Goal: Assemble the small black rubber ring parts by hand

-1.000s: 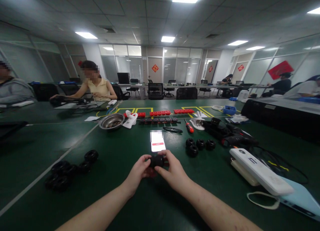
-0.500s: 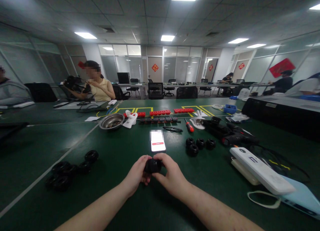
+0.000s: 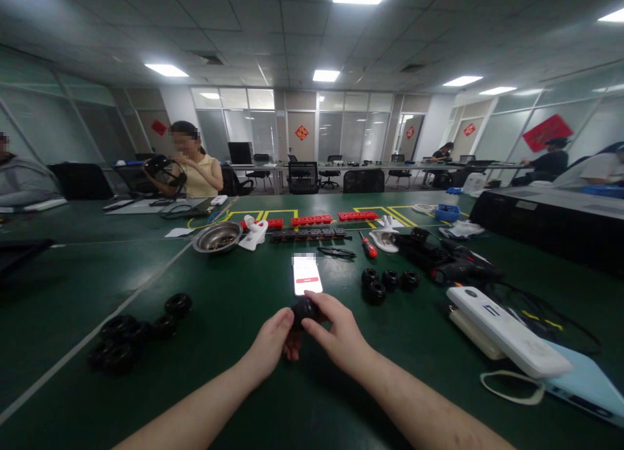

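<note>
Between the left hand (image 3: 270, 341) and the right hand (image 3: 341, 333), a rounded black tyre-like piece (image 3: 307, 309) is held over the green tabletop (image 3: 234, 294), just short of the lit phone (image 3: 307, 277). Compared with half a second earlier, it has been shifted slightly to the right and apparently turned; by judgement, it is being reoriented between the fingers and is not being set down. Its surface is dark and looks smooth, with a dull sheen; finer detail is hidden by the fingers. The left grip is closed on its near-left side, with other fingers curled beneath; the right grip is narrowed onto its right side, thumb and fingers both pressed to it. To the right, four black tyres (image 3: 389, 281) are clustered; to the left, a larger group of similar tyres (image 3: 135, 333) is gathered. Farther back, a red-handled screwdriver (image 3: 369, 247), a metal bowl (image 3: 217, 248) and red trays (image 3: 311, 220) are laid out.
</note>
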`<state>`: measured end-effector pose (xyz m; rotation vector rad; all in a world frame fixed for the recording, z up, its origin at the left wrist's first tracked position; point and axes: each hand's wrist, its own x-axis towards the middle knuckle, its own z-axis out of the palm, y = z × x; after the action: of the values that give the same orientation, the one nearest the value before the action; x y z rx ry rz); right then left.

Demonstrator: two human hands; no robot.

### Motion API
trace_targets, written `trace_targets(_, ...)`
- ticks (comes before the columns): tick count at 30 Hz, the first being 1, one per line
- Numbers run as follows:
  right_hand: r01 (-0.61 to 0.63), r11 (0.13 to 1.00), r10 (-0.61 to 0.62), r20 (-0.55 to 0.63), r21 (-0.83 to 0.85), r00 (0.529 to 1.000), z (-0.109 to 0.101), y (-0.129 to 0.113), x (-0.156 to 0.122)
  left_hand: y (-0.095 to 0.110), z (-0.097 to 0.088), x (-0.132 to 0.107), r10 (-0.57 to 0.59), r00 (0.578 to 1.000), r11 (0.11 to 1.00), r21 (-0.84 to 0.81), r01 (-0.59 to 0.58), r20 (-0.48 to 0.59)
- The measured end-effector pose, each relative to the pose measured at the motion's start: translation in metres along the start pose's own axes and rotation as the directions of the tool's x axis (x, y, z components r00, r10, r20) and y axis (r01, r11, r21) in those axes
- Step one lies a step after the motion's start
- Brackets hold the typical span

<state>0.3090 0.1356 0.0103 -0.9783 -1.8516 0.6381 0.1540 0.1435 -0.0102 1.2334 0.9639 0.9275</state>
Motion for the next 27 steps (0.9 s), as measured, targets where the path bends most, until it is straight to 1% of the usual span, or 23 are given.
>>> trace_targets(4,0.065,0.997,-0.065,0.022,0.033,0.998,0.002,-0.007,-0.004,-0.007,-0.002,0.005,-0.099,0.992,0.995,0.015,0.100,-0.083)
trace_targets(6,0.073,0.996,-0.075,0.040,0.046,0.996,0.003,-0.009,-0.005,-0.007,-0.002,0.006,-0.147,0.982,0.989,-0.023,0.146,-0.119)
trace_targets(8,0.065,0.997,-0.067,0.059,0.046,0.996,0.005,-0.008,-0.006,-0.005,-0.001,0.005,-0.164,0.975,0.985,-0.078,0.153,-0.153)
trace_targets(10,0.038,0.999,-0.040,0.068,0.036,0.997,0.007,-0.005,-0.006,-0.004,0.000,0.004,-0.147,0.972,0.985,-0.115,0.128,-0.182)
trace_targets(12,0.004,1.000,-0.005,0.052,0.023,0.999,0.008,-0.002,-0.005,-0.002,-0.001,0.003,-0.124,0.974,0.986,-0.135,0.099,-0.190)
trace_targets(14,-0.034,0.999,0.033,0.023,0.021,0.999,0.008,0.001,-0.002,-0.001,-0.003,0.002,-0.092,0.982,0.982,-0.181,0.061,-0.167)
trace_targets(17,-0.102,0.994,0.103,-0.022,0.042,0.994,0.005,0.003,0.002,0.001,-0.005,0.002,0.016,0.995,0.974,-0.223,-0.036,-0.094)
trace_targets(19,-0.130,0.989,0.133,-0.029,0.064,0.991,0.003,0.002,0.003,0.003,-0.004,0.001,0.090,0.994,0.979,-0.181,-0.099,-0.054)
trace_targets(20,-0.140,0.987,0.143,-0.028,0.075,0.989,0.003,0.002,0.003,0.003,-0.004,0.001,0.115,0.992,0.982,-0.146,-0.122,-0.052)
trace_targets(22,-0.150,0.984,0.153,-0.018,0.098,0.988,0.003,0.002,0.003,0.004,-0.003,0.000,0.129,0.989,0.988,-0.079,-0.134,-0.066)
trace_targets(25,-0.143,0.985,0.143,0.007,0.102,0.990,0.005,0.003,0.001,0.005,-0.003,0.001,0.083,0.993,0.997,0.002,-0.083,-0.086)
trace_targets(27,-0.116,0.991,0.114,0.035,0.070,0.993,0.005,0.003,-0.001,0.004,-0.004,0.002,0.011,0.995,0.999,0.034,-0.008,-0.101)
